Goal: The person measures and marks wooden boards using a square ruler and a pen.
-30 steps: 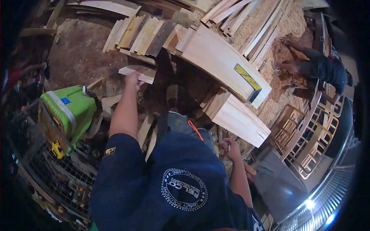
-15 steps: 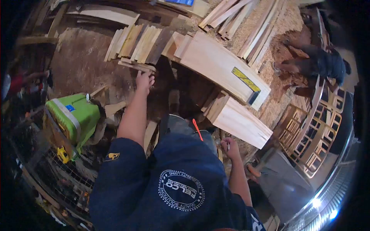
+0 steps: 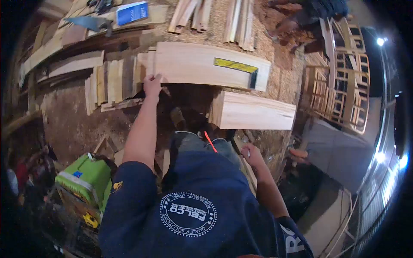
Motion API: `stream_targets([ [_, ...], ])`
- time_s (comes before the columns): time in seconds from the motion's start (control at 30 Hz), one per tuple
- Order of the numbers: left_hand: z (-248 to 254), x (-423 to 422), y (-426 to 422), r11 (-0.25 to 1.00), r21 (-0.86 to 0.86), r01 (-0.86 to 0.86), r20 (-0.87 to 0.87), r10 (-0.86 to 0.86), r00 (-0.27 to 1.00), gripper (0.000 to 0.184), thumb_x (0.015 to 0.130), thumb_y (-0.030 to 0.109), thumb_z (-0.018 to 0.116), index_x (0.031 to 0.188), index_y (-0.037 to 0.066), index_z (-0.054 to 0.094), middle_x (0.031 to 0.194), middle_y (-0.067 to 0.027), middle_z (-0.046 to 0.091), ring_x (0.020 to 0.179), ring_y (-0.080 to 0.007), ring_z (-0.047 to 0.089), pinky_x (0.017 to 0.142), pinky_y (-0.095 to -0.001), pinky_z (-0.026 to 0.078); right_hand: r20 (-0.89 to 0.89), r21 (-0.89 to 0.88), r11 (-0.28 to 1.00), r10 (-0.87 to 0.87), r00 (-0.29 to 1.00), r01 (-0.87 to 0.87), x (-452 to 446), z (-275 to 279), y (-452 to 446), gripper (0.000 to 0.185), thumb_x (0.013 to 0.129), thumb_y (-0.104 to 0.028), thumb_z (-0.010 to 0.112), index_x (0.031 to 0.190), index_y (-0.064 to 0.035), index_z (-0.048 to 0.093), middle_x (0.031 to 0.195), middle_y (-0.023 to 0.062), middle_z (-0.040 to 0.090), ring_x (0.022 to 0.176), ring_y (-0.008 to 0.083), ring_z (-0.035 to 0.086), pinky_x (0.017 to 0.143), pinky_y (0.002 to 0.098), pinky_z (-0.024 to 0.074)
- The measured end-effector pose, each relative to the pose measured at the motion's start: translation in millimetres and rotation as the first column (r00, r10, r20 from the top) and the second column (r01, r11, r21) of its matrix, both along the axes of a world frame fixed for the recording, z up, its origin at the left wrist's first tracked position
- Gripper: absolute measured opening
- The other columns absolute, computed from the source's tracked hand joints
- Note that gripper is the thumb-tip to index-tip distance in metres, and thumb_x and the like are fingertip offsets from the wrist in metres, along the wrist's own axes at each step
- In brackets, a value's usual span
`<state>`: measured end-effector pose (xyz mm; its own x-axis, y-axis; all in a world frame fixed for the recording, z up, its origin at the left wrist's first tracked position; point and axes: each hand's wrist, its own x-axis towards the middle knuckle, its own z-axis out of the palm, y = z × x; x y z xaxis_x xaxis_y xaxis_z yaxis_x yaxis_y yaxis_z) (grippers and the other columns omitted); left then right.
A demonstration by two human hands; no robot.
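Observation:
My left hand (image 3: 152,85) is at the near left corner of a wide wooden board (image 3: 185,64), its fingers curled over the edge beside a short wood piece (image 3: 150,60). On the board lies a try square with a yellow blade (image 3: 235,65) and a dark stock. My right hand (image 3: 253,155) is low by my right thigh, closed around a slim pen (image 3: 248,153), mostly hidden by the fingers. Between the hands and further out, a thick stack of pale planks (image 3: 258,111) juts toward the right.
Short wood slats (image 3: 114,81) stand in a row left of the board. A green container (image 3: 86,178) sits lower left, near a yellow tool (image 3: 90,220). A handsaw (image 3: 88,23) and blue packet (image 3: 132,13) lie at the back. Another person (image 3: 301,21) is at upper right, near wooden frames (image 3: 344,81).
My view has turned, so the bench appears rotated. My left hand has moved from the short slats to the wide board's corner. The right hand stays low with the pen.

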<state>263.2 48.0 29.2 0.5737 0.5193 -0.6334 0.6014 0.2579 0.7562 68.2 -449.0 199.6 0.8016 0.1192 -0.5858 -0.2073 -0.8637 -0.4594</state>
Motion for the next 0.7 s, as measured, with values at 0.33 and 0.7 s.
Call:
stream_targets([
  [0.33, -21.3, -1.4, -10.8, 0.997, -0.011, 0.074, -0.073, -0.075, 0.995, 0.046, 0.09, 0.027, 0.077, 0.122, 0.014, 0.046, 0.105, -0.0013, 0.06, 0.088, -0.0114, 0.06, 0.065, -0.0291, 0.048, -0.11, 0.014, 0.969, -0.243, 0.964, 0.246, -54.1, -10.5, -17.6, 0.031, 0.093, -0.033, 0.067, 0.103, -0.0029, 0.069, 0.091, 0.0214, 0.07, 0.088, 0.0369, 0.07, 0.079, 0.0455, 0.054],
  [0.7, 16.0, -5.0, -15.0, 0.957, -0.168, 0.236, -0.005, -0.24, 0.971, 0.063, 0.088, 0.04, 0.08, 0.132, -0.001, 0.062, 0.122, -0.0064, 0.067, 0.106, -0.0173, 0.063, 0.093, -0.0334, 0.05, -0.056, -0.025, 0.977, -0.215, 0.975, 0.214, -56.2, -31.7, -44.1, 0.023, 0.097, -0.023, 0.061, 0.101, -0.0018, 0.067, 0.084, 0.014, 0.071, 0.079, 0.0261, 0.07, 0.074, 0.0386, 0.0548],
])
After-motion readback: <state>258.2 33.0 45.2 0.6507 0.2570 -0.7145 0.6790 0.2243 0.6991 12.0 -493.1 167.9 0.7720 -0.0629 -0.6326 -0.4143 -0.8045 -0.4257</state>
